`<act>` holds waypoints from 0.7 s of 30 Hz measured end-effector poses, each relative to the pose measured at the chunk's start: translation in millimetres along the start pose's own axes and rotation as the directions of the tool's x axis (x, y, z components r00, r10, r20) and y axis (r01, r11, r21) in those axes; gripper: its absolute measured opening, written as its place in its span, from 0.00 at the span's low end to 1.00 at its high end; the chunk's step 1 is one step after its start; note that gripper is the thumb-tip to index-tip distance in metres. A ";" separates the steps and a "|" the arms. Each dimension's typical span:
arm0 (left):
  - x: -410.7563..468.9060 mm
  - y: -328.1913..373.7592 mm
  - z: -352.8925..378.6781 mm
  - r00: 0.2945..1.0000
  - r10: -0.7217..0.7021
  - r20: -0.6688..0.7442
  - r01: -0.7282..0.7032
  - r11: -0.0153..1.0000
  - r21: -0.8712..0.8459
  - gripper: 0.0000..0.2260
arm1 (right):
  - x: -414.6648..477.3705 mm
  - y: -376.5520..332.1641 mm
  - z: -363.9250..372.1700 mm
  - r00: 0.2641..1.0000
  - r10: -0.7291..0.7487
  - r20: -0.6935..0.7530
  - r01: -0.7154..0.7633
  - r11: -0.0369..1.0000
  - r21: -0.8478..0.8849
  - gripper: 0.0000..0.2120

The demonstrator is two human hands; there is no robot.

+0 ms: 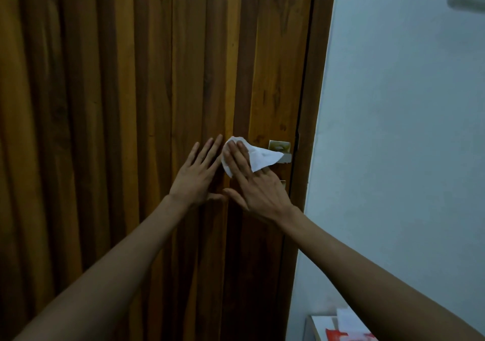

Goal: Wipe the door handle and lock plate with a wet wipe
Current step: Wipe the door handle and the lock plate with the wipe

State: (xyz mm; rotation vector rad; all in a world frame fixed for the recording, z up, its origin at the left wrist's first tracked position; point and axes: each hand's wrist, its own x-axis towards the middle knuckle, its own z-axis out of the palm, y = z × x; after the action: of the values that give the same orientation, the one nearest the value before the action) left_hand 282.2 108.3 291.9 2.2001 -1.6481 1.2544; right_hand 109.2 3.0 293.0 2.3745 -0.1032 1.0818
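The fingers (237, 154) of the right hand (258, 191) are spread flat over a crumpled white wet wipe (258, 158), which is pressed against the door handle (286, 158); most of the handle is hidden. Above it a brass lock plate (279, 145) is seen. The left hand (195, 176) is laid open-fingered, holding nothing, on the ribbed wooden door (131, 104). A red packet (346, 336) is seen below the pale wall (406, 130).

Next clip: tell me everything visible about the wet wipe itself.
The wet wipe is a white, thin, crumpled sheet, looking soft and limp. It lies draped against the wooden door at handle height, pressed under the spread fingers of the right hand. Its right corner hangs in a loose point over the metal door handle, hiding most of it, just below the brass-coloured lock plate. The left hand lies flat on the door beside it; contact is unclear.
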 end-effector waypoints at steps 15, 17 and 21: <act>2.9 1.8 -1.6 0.997 -0.051 0.061 0.052 0.999 -0.006 0.59 | -37.4 29.8 -17.8 0.969 0.243 -0.033 -0.245 0.967 -0.068 0.38; 2.7 1.3 -0.9 0.998 -0.044 0.054 0.044 0.999 0.000 0.59 | -22.7 15.7 -22.5 0.969 0.245 -0.035 -0.246 0.969 -0.036 0.36; 2.0 1.2 0.5 0.999 -0.041 0.028 0.041 0.999 0.010 0.58 | 6.8 -12.0 -27.2 0.973 0.221 -0.069 -0.221 0.975 0.002 0.32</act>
State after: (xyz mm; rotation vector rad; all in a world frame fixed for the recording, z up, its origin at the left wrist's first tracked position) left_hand 281.6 106.1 292.4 2.2558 -1.6014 1.2284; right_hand 98.6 27.6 307.5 2.3591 -0.3529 1.2629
